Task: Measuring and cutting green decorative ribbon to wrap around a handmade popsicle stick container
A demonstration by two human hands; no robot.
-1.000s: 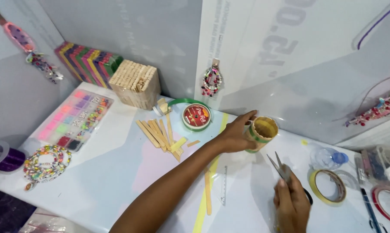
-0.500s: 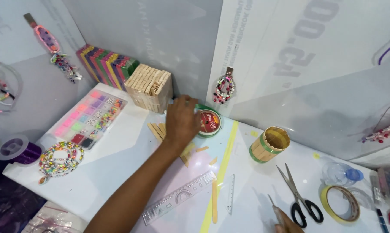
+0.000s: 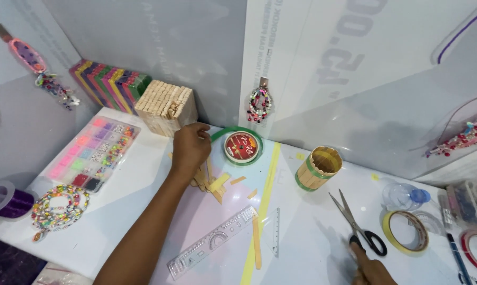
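While the left hand (image 3: 190,148) is curling, empty so far, over loose wooden sticks (image 3: 211,182), it is risking scattering them; the right hand (image 3: 373,269) is touching the scissors (image 3: 357,227), grip unclear.

The left arm stretches far across the table, its hand (image 3: 190,148) curled palm-down; the right hand (image 3: 373,269) rests at the near edge, forefinger extended.
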